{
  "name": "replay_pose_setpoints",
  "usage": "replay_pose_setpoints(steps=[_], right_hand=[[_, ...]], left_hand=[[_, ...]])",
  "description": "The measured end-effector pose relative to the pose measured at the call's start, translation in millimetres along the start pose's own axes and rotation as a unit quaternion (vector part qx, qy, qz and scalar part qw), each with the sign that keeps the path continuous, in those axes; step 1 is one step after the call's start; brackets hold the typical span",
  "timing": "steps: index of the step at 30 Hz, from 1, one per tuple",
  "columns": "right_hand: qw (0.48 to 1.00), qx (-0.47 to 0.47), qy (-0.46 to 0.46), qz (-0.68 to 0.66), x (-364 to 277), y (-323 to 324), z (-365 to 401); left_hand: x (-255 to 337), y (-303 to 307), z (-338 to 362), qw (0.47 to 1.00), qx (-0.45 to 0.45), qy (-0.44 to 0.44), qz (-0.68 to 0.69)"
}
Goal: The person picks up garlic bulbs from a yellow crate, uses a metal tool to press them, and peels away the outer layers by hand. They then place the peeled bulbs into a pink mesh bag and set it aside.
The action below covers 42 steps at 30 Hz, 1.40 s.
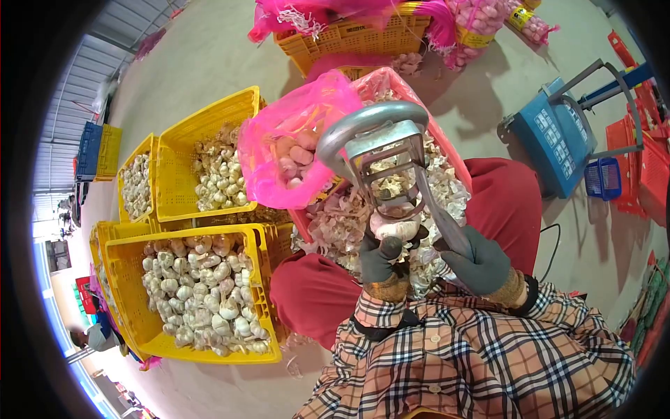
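Note:
My left hand (384, 264), in a dark grey glove, is closed round a garlic bulb (395, 229) with a pale purple-white skin. Just beyond the bulb stands a grey metal cutter (363, 167) with a rounded top, open side bars and a long handle. Gloved as well, my right hand (483, 264) grips the lower end of that handle; its fingertips are partly hidden. Beneath both hands is a pink crate (457, 157) holding loose garlic skins and trimmings (342, 227). A pink mesh bag (269, 167) with garlic bulbs in it lies over the crate's left side.
Left of me, a yellow crate (125, 300) holds many trimmed bulbs, and another yellow crate (171, 171) behind it holds more. A yellow crate (349, 43) with pink mesh stands ahead. On the right are a blue platform scale (551, 140) and a blue basket (603, 179).

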State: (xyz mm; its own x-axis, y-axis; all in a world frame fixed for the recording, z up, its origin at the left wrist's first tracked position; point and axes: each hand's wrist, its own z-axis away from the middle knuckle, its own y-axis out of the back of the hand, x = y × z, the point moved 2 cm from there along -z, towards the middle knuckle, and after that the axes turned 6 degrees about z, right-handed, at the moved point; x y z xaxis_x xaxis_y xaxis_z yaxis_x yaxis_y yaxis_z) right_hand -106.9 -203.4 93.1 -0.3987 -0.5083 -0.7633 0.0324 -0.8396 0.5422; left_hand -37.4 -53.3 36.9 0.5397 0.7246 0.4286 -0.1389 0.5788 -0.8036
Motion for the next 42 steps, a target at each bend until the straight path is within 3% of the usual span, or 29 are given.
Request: replay_pose_setpoints(steps=[3,8,12,14,16,18,19,20,22,23,24,26,27,28,29,30,31,33,35,36,38,39,40,42], right_hand=[[1.0,0.001,0.022,-0.008,12,-6,-8],[0.993,0.01,0.087,-0.085,31,-17,-28],[0.993,0.03,0.113,-0.035,52,-25,-49],[0.983,0.086,0.16,0.019,37,-27,-66],[0.986,0.08,0.143,0.012,32,-20,-55],[0.886,0.279,0.238,0.286,21,-12,-37],[0.871,0.28,0.27,0.301,13,-7,-20],[0.874,0.275,0.269,0.298,12,-13,-5],[0.983,0.13,0.11,0.074,15,-24,13],[0.992,0.07,0.096,-0.033,15,-30,13],[0.993,0.074,0.091,-0.033,14,-32,12],[0.975,-0.086,0.15,-0.14,1,-38,11],[0.976,-0.133,-0.047,-0.169,-4,-36,8],[0.975,-0.137,-0.044,-0.168,0,-37,7],[0.988,-0.076,0.117,-0.072,2,-37,7],[0.962,-0.013,0.273,0.024,5,-41,7],[0.93,0.067,0.36,0.042,15,-49,0],[0.928,0.06,0.367,0.027,26,-57,-7],[0.928,0.057,0.368,0.009,23,-58,-4],[0.94,0.065,0.331,0.048,22,-58,-4],[0.955,0.079,0.255,0.126,15,-60,-6],[0.907,0.163,0.338,0.189,16,-66,-5],[0.908,0.164,0.338,0.187,12,-68,0],[0.897,0.159,0.382,0.158,4,-71,17]], left_hand=[[0,-3,-1,0.999,0.004,0.014,0.046],[-6,11,-16,0.998,-0.047,-0.04,-0.025],[-7,13,-23,0.996,-0.078,-0.045,-0.012],[-9,14,-19,0.996,-0.076,-0.033,-0.021],[-10,15,-13,0.996,-0.062,-0.054,-0.038],[-10,21,-3,0.992,-0.09,-0.073,-0.043],[-10,26,6,0.986,-0.087,-0.115,-0.089],[-8,25,15,0.975,-0.086,-0.157,-0.135],[-12,20,30,0.975,-0.087,-0.149,-0.141],[-16,18,35,0.975,-0.122,-0.14,-0.126],[-22,17,39,0.974,-0.155,-0.128,-0.109],[-32,23,46,0.972,-0.175,-0.102,-0.115],[-33,26,47,0.971,-0.149,-0.119,-0.143],[-31,25,49,0.968,-0.12,-0.138,-0.172],[-29,24,52,0.963,-0.13,-0.136,-0.192],[-28,23,55,0.969,-0.1,-0.124,-0.188],[-27,19,57,0.967,-0.1,-0.132,-0.192],[-26,15,56,0.965,-0.102,-0.141,-0.195],[-28,17,52,0.954,-0.134,-0.206,-0.171],[-31,21,49,0.954,-0.134,-0.205,-0.172],[-29,26,42,0.965,-0.043,-0.201,-0.161],[-27,28,40,0.959,-0.011,-0.218,-0.182],[-24,25,40,0.959,-0.011,-0.218,-0.184],[-20,23,39,0.992,-0.033,-0.078,0.088]])
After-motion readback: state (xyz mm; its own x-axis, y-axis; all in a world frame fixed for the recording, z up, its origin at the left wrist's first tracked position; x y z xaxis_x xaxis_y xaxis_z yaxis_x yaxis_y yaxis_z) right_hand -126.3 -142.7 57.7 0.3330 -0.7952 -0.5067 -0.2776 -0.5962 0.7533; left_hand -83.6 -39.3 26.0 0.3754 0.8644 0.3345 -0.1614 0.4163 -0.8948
